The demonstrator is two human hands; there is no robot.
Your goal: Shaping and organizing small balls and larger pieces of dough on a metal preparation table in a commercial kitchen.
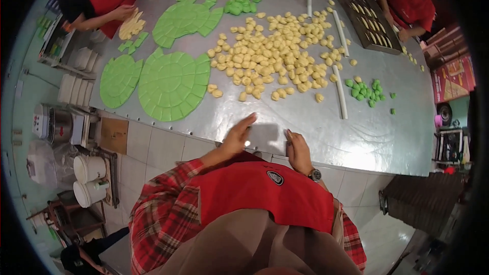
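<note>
My left hand is at the near edge of the metal table, fingers stretched out and nothing in them. Across from it, my right hand, with a watch on the wrist, is also empty, its fingers loosely bent and apart from the thumb. A bare patch of tabletop lies between the two palms. Beyond my hands spreads a big heap of yellow dough balls. To the left lie round green dough sheets scored into pieces, the nearest sheet close to the table edge.
White rolling pins lie right of the heap, beside small green dough balls. A dark tray holds rows of shaped dough. Co-workers in red aprons handle dough at far left and far right. White buckets stand at left.
</note>
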